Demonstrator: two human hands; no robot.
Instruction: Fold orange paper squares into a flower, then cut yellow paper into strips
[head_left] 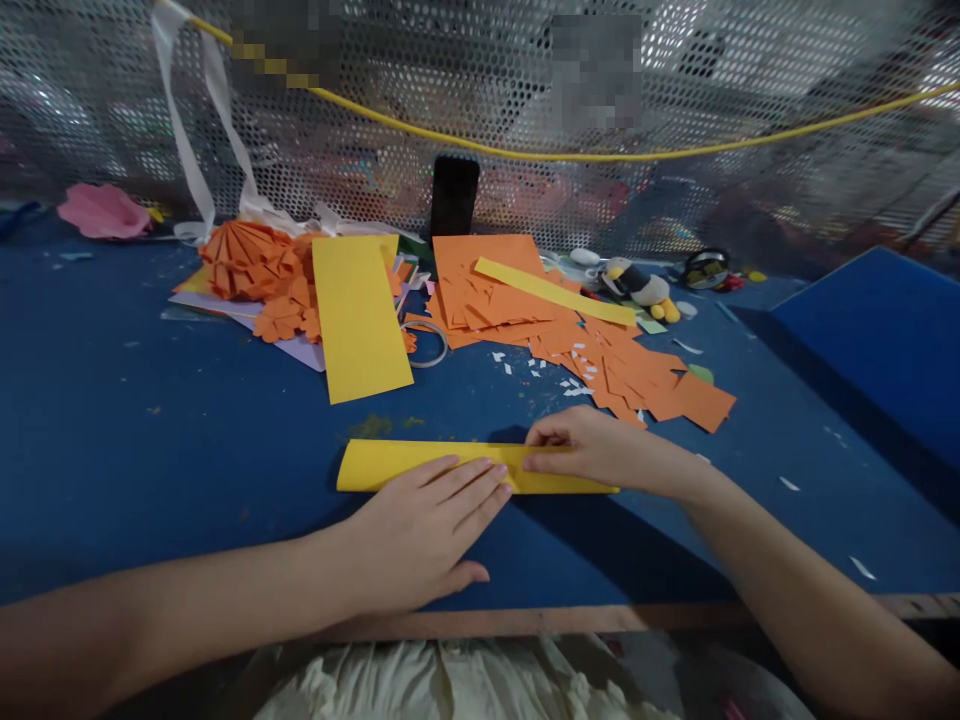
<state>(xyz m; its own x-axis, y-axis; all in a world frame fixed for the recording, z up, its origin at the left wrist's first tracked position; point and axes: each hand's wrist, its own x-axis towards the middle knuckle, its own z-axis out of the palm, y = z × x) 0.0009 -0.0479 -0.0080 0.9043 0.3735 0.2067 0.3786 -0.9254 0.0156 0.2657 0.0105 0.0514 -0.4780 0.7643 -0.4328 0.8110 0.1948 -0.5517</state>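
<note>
A folded sheet of yellow paper (379,464) lies lengthwise across the blue table in front of me, its left end slightly puffed up. My left hand (431,525) rests flat on its middle, fingers stretched out and pointing right, thumb apart near the table edge. On the right half, my right hand (577,450) is closed, thumb and curled fingers gripping the paper's upper layer. Just beyond is a flat yellow paper rectangle (364,320), lying partly over orange paper flowers (281,310).
Orange paper pieces (630,370) spread across the back right, with a narrow yellow strip (555,290) on top. A tape ring (426,344), a phone (454,195) against the perforated metal screen (510,100), a small plush toy (641,285) and a blue panel (885,350) stand around.
</note>
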